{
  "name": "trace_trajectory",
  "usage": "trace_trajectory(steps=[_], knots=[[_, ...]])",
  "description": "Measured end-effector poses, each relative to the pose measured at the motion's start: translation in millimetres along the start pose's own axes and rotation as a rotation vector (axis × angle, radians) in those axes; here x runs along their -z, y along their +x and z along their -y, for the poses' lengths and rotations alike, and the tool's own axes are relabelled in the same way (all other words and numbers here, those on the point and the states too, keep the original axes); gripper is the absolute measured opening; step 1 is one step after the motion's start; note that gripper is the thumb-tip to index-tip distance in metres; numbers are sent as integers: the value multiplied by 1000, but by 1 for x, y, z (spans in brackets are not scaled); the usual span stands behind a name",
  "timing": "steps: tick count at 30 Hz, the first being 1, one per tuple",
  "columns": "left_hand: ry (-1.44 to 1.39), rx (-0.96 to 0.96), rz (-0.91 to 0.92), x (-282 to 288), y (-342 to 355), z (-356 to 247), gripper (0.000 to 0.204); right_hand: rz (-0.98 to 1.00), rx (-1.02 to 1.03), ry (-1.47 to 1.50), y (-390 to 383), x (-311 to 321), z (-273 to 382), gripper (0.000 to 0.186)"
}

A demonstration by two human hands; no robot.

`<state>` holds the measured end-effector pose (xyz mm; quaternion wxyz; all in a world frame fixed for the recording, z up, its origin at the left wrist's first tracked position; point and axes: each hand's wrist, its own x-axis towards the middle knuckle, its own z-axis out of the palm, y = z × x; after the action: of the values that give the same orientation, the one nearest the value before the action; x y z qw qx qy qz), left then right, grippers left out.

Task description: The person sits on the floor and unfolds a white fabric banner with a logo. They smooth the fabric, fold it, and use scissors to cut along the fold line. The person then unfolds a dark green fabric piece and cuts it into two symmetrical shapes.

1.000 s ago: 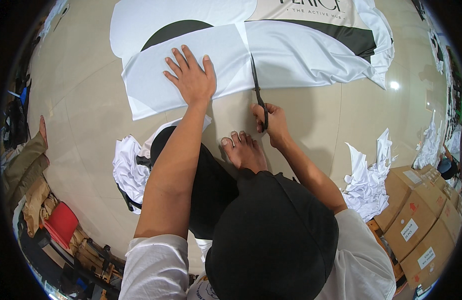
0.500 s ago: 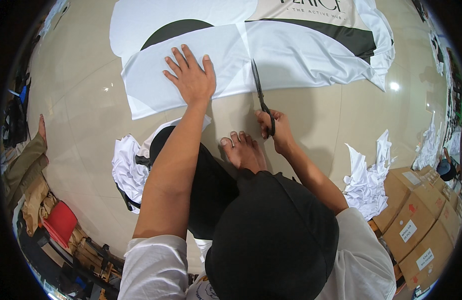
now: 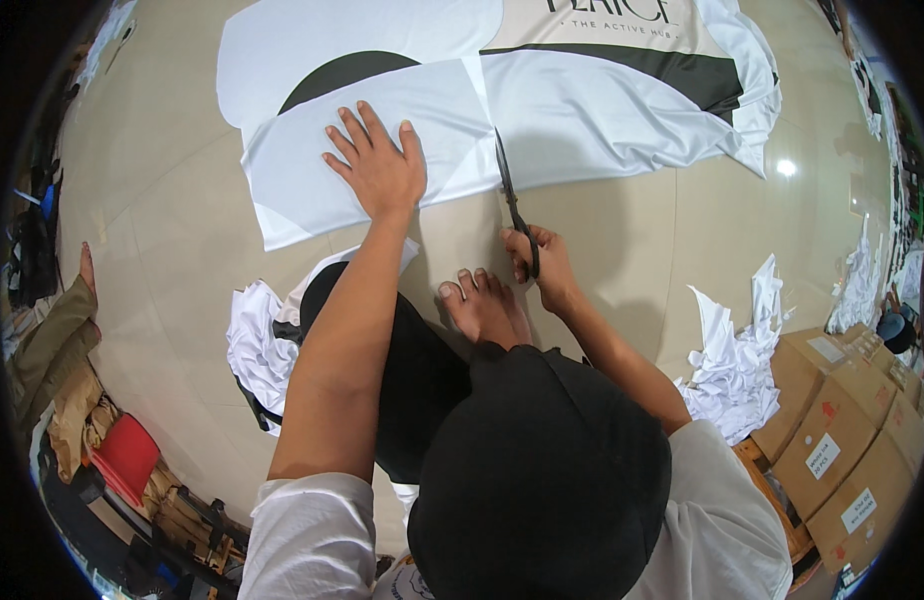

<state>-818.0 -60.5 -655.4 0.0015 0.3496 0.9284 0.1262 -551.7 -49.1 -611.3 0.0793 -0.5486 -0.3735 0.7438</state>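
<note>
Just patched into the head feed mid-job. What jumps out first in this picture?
The big white fabric sheet with black shapes, spread over the pale floor at the top. The left hand presses flat on its near-left panel, while the right hand works black scissors into its near edge at centre. White fabric scraps lie heaped at right beside cardboard boxes.
</note>
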Motion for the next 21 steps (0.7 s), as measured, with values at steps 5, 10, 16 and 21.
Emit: trace_trajectory(steps=[5,10,16,21], knots=[[-4,-4,-8,0,-1,1,77,-8,17,46,13,-11,22,33],[-18,-7,-21,-1,-1,0,77,-24,30,44,21,-21,35,34],[-5,-16,-34,-2,-1,2,77,-49,33,39,27,-26,39,35],[-7,-19,-36,-3,-1,2,77,-61,34,44,30,-28,38,34]])
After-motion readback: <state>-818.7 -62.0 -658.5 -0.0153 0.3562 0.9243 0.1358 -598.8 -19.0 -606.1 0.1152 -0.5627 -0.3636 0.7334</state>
